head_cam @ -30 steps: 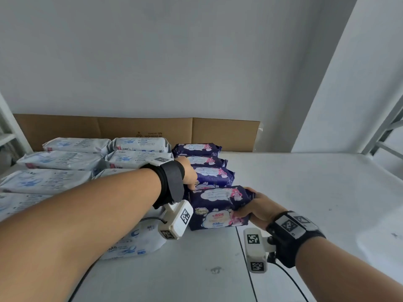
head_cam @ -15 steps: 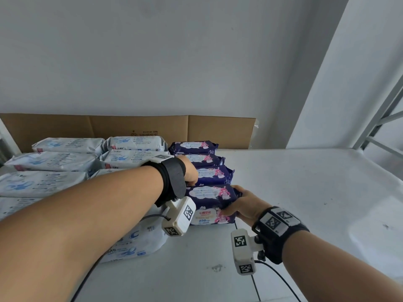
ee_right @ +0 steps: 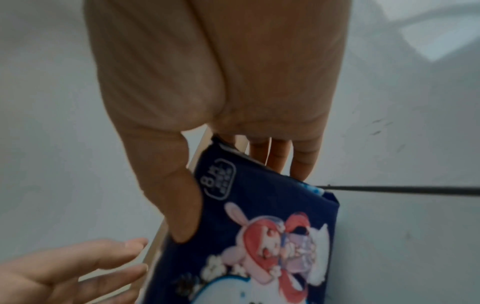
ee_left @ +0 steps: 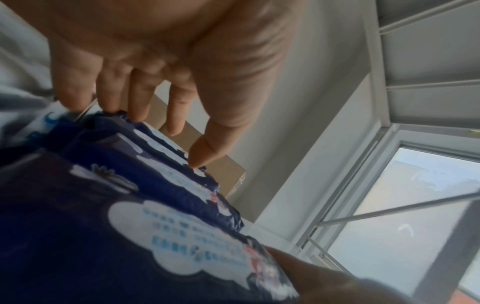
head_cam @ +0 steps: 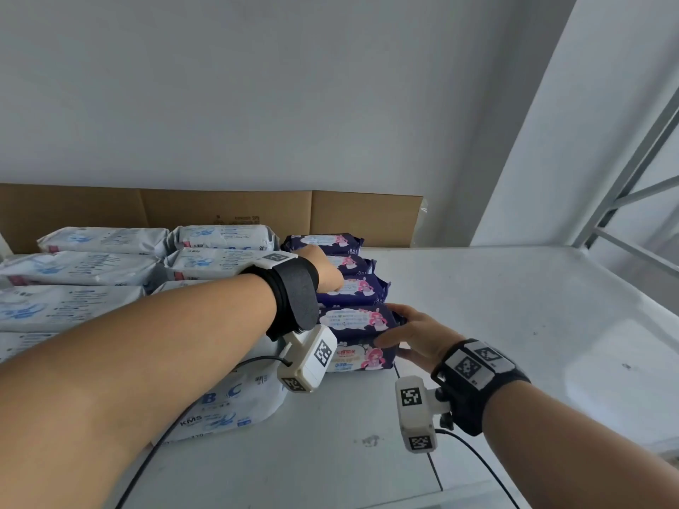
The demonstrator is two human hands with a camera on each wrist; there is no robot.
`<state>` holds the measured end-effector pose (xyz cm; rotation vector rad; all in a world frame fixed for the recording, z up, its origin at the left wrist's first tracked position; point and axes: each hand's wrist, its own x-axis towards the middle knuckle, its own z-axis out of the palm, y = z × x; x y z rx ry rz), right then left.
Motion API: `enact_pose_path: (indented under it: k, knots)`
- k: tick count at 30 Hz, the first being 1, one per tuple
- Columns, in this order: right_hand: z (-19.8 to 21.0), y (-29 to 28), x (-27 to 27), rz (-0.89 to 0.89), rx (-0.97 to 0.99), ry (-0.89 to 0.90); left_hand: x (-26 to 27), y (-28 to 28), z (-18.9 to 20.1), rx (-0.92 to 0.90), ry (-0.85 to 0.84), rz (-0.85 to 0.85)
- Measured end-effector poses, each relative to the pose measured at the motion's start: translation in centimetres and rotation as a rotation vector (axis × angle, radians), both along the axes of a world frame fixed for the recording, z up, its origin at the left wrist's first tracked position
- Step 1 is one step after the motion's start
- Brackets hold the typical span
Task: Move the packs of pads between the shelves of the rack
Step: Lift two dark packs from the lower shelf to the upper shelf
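Pack point(head_cam: 352, 321) at row front grasped by right hand point(head_cam: 415, 336); left hand point(head_cam: 327, 273) loose-fingered on rear packs point(head_cam: 362, 288), mostly hidden behind wristband point(head_cam: 294, 292).

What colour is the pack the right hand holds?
The pack is dark blue with pink cartoons; right wrist view.

Soft daylight; wrist views blurred

Cool, even light comes from the right, where the window point(ee_left: 428, 174) is washed out; the white shelf point(head_cam: 514, 325) carries a pale sheen toward its right edge, with faint shadows. Straight lines bend at the head view's edges. Both wrist views are smeared and out of focus up close.
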<state>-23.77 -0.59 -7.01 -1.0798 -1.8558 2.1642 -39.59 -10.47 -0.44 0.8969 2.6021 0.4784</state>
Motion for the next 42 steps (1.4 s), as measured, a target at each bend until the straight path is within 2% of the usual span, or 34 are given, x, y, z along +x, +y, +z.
enact_pose_path:
  k: [3, 8, 14, 22, 26, 33, 37, 42]
  knots:
    - [0.3, 0.0, 1.0, -0.107, 0.018, 0.033, -0.1, 0.1, -0.3, 0.103, 0.01, -0.066]
    - [0.8, 0.2, 4.1, -0.361, 0.128, 0.086, 2.4, 0.8, -0.5, 0.537, -0.132, -0.122]
    - [1.0, -0.3, 11.3, -0.502, 0.224, 0.077, 9.8, 1.5, -0.7, 0.715, -0.251, -0.237]
    - [0.9, -0.8, 25.0, -0.58, 0.346, 0.002, 24.2, 2.7, -2.1, 0.677, -0.341, -0.397]
    - [-0.4, -0.6, 35.4, -0.581, 0.39, -0.055, 34.0, 3.9, -4.3, 0.625, -0.403, -0.372]
    - [-3.5, 1.3, 53.4, -0.585, 0.43, -0.27, 50.1, 7.6, -10.5, 0.407, -0.55, -0.282]
    - [-5.6, 4.1, 61.0, -0.623, 0.432, -0.367, 56.1, 10.5, -13.6, 0.304, -0.619, -0.26]
    - [-8.5, 9.0, 66.8, -0.66, 0.422, -0.501, 61.1, 14.7, -17.0, 0.17, -0.604, -0.286]
